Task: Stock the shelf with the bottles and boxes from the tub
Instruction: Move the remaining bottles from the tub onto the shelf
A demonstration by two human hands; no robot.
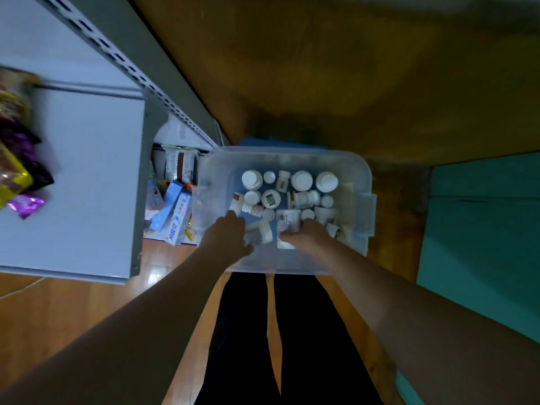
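A clear plastic tub [362,182] stands on the floor in front of my legs, holding several white bottles [302,180] and small boxes. Both my hands reach down into its near side. My left hand [226,233] curls around a white bottle [261,232] lying on its side. My right hand [305,233] grips another white bottle with a barcode label [287,219]. The grey metal shelf [87,159] stands to the left, its upper board mostly bare.
Snack packets [17,159] in purple and yellow lie at the shelf's left end. Lower down, toothpaste boxes [175,213] and packets crowd the bottom shelf beside the tub. A teal mat [479,235] lies on the wooden floor to the right.
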